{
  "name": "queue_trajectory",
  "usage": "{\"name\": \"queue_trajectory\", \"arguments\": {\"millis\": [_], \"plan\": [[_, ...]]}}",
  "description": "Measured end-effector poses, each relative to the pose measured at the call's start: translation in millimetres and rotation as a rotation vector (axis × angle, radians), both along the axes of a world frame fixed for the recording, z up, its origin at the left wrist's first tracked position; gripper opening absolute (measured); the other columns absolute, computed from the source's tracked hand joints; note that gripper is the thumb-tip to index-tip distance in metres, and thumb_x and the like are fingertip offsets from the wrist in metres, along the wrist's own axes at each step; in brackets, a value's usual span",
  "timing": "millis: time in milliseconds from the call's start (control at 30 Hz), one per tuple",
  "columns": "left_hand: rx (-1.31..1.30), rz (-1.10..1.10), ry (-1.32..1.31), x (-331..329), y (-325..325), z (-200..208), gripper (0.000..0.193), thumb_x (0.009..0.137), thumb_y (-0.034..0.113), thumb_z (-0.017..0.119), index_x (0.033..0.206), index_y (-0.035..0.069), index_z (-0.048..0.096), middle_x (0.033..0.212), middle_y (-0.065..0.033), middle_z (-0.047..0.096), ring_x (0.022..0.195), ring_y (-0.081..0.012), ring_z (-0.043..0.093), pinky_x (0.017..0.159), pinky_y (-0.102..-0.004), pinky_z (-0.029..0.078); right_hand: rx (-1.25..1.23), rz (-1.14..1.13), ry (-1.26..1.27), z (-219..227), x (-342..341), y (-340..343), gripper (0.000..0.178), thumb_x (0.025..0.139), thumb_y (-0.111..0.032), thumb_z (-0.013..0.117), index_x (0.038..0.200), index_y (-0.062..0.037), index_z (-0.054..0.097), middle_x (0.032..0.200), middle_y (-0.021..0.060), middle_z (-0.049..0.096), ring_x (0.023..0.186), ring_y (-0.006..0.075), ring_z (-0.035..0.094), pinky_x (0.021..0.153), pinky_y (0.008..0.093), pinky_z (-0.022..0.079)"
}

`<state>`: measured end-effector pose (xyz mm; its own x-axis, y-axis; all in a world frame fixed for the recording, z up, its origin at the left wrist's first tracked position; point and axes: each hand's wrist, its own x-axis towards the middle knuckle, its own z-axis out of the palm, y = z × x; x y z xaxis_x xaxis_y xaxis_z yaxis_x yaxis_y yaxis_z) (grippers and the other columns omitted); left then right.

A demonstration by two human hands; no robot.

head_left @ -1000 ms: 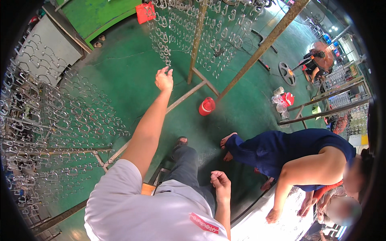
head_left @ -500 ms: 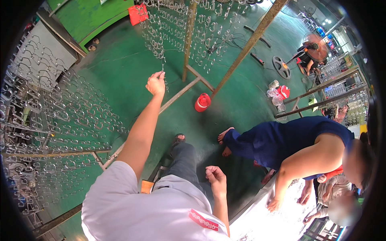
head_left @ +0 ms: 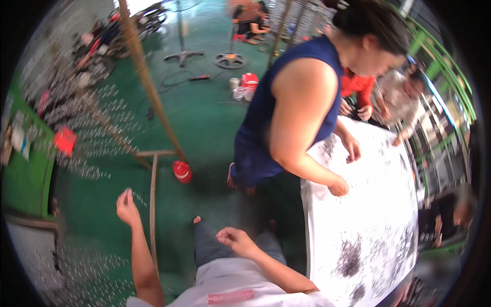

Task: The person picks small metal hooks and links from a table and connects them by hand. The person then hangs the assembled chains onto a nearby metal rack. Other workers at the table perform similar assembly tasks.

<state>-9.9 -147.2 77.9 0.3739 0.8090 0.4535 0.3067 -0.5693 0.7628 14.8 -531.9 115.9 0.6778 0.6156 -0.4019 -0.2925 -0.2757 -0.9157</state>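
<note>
Left hand (head_left: 127, 207) pinched, lower left, right hand (head_left: 238, 241) curled, lower centre, both contents unclear; a wide swing could tangle hanging metal hooks (head_left: 87, 170).

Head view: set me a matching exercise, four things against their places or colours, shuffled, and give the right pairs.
Things
1. Left hand
2. Right hand
3. Jug
4. Table

Places or colours
A. In front of the trousers
B. White, strewn with dark pieces
C. Beside small hooks, left of the bar
D. Red, on the green floor

Pairs: 1-C, 2-A, 3-D, 4-B
</note>
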Motion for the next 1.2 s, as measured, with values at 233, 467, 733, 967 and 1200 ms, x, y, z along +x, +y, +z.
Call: {"name": "queue_trajectory", "arguments": {"millis": [233, 467, 733, 967, 1200], "plan": [[-0.211, -0.205, 0.090, 8, -125, 12, 0.016, 0.085, 0.010, 0.071, 0.093, -0.004, 0.071, 0.086, -0.0078, 0.070, 0.080, -0.0136, 0.062, 0.076, -0.0286, 0.049, 0.054, -0.149, -0.536, 3, 39, -3, 0.013, 0.086, -0.010, 0.067, 0.097, -0.0046, 0.064, 0.092, 0.0099, 0.061, 0.083, 0.0268, 0.064, 0.076, 0.0356, 0.051], [-0.370, -0.470, 0.101, 36, -252, 41, 0.010, 0.088, 0.001, 0.064, 0.096, -0.004, 0.069, 0.093, -0.0069, 0.068, 0.087, -0.0125, 0.061, 0.084, -0.0266, 0.048, 0.048, -0.324, -0.761, 23, 70, -34, 0.009, 0.083, -0.014, 0.067, 0.092, -0.0118, 0.065, 0.090, 0.0033, 0.058, 0.076, 0.0235, 0.060, 0.068, 0.0371, 0.044], [-0.209, -0.802, 0.092, 82, -337, 56, 0.014, 0.080, -0.006, 0.068, 0.092, -0.001, 0.071, 0.091, -0.0099, 0.068, 0.088, -0.0194, 0.061, 0.080, -0.0308, 0.048, -0.080, -0.548, -0.983, 36, 91, -96, 0.011, 0.079, -0.013, 0.071, 0.089, -0.0132, 0.068, 0.085, -0.0003, 0.057, 0.076, 0.0177, 0.057, 0.070, 0.0326, 0.037], [-0.025, -0.966, 0.005, 101, -379, 65, 0.016, 0.074, -0.003, 0.073, 0.088, 0.004, 0.073, 0.089, -0.0063, 0.070, 0.083, -0.0209, 0.062, 0.076, -0.0311, 0.048, -0.218, -0.769, -1.069, 33, 77, -123, 0.015, 0.074, -0.011, 0.075, 0.088, -0.0127, 0.069, 0.083, -0.0010, 0.059, 0.074, 0.0179, 0.057, 0.071, 0.0331, 0.037], [0.029, -1.027, -0.022, 89, -398, 76, 0.013, 0.075, 0.006, 0.075, 0.087, 0.008, 0.075, 0.089, -0.0034, 0.070, 0.084, -0.0200, 0.062, 0.077, -0.0337, 0.046, -0.314, -0.825, -1.118, 30, 56, -138, 0.015, 0.073, -0.012, 0.076, 0.086, -0.0128, 0.068, 0.083, 0.0001, 0.060, 0.075, 0.0204, 0.058, 0.073, 0.0348, 0.038]]}}
